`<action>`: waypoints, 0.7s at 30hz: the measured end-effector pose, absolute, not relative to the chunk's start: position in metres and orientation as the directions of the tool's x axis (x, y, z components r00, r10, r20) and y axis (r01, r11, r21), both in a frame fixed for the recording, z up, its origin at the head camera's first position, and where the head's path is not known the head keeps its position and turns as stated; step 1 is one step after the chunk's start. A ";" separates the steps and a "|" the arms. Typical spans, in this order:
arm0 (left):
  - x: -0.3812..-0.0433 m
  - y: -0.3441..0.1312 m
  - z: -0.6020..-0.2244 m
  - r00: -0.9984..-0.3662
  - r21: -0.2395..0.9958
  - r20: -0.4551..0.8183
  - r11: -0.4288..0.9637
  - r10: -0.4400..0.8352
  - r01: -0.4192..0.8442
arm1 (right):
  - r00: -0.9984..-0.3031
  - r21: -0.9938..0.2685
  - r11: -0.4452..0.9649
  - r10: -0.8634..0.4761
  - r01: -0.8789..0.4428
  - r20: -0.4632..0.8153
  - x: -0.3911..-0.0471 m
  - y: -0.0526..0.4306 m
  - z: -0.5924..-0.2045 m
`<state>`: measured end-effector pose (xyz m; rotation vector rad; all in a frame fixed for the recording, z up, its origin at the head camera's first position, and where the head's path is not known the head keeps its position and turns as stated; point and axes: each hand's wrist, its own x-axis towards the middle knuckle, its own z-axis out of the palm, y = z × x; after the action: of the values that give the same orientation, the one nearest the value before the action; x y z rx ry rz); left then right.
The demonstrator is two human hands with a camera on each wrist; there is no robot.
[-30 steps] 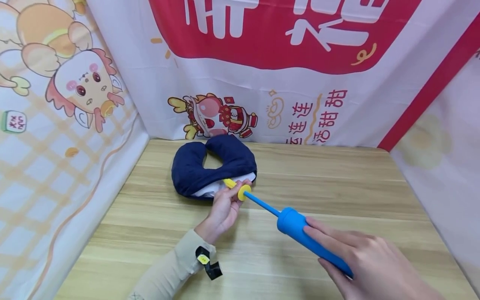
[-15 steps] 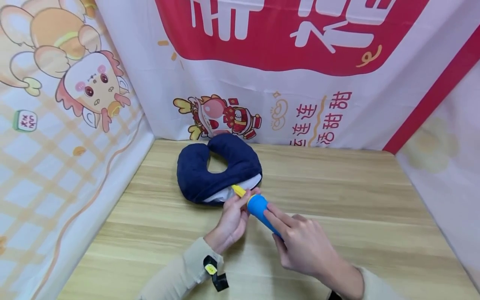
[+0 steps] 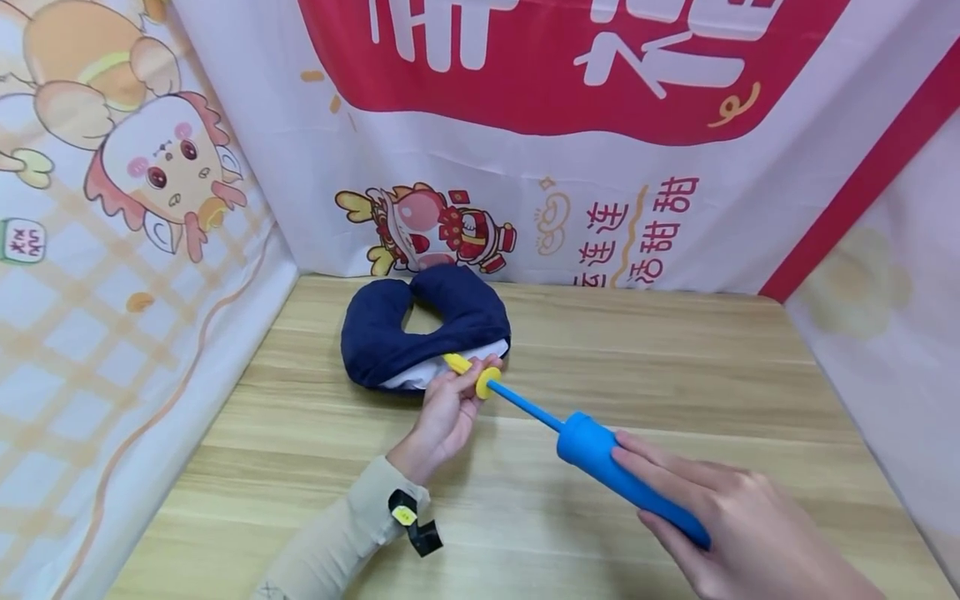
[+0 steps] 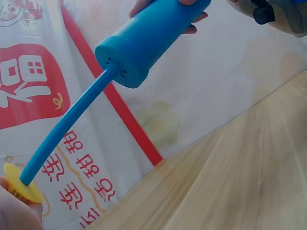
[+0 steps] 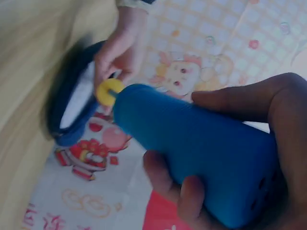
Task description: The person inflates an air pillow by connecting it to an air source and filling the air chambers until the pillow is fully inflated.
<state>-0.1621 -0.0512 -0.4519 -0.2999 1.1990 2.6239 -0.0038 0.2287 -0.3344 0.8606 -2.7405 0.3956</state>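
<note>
A desk (image 3: pixel 637 358) of pale, streaked wood grain is topped by a navy U-shaped pillow (image 3: pixel 465 304), laid near the far edge toward the far left corner, its gap turned to the same edge and white material (image 3: pixel 412 375) exposed along its near side.

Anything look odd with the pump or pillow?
No damage shows. The pump rod looks bowed in the left wrist view but straight from the head, perhaps lens distortion. The navy pillow gapes at its near edge, baring white material.
</note>
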 end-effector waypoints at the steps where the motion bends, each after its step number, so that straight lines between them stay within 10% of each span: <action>1: -0.161 -0.050 -0.451 -0.952 0.719 -0.279 -0.630 0.124 -0.293 | -0.800 -0.165 0.798 -0.517 -0.579 0.306 -0.005 0.225 -0.333; 21: -0.153 -0.056 -0.455 -0.946 0.722 -0.293 -0.617 0.138 -0.313 | -0.664 -0.169 0.664 -0.623 -0.729 0.414 -0.054 0.197 -0.379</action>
<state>-0.1535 -0.0560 -0.4552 -0.3050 1.2203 2.6000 -0.0537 0.1975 -0.3786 1.0743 -2.5605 0.4634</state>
